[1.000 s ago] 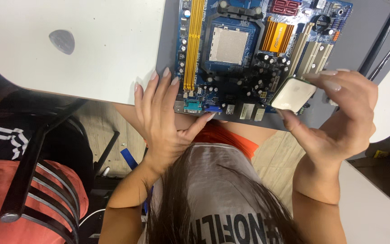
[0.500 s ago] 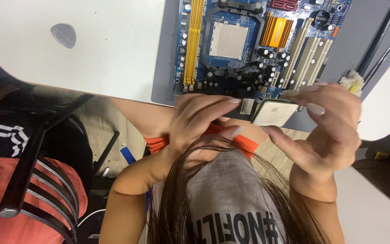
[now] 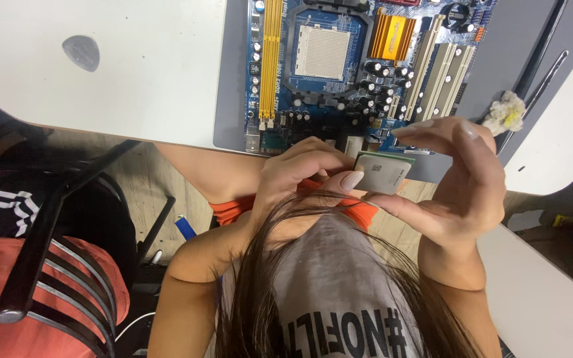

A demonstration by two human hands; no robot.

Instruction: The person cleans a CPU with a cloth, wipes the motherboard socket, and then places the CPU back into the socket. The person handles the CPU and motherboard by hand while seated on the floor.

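The right hand (image 3: 459, 192) grips a square processor chip (image 3: 382, 172) by its edge between thumb and fingers. The left hand (image 3: 303, 172) is curled, with its thumb tip pressed against the chip's near left edge. Just beyond both hands lies a blue motherboard (image 3: 339, 66), its empty white socket (image 3: 321, 52) facing up.
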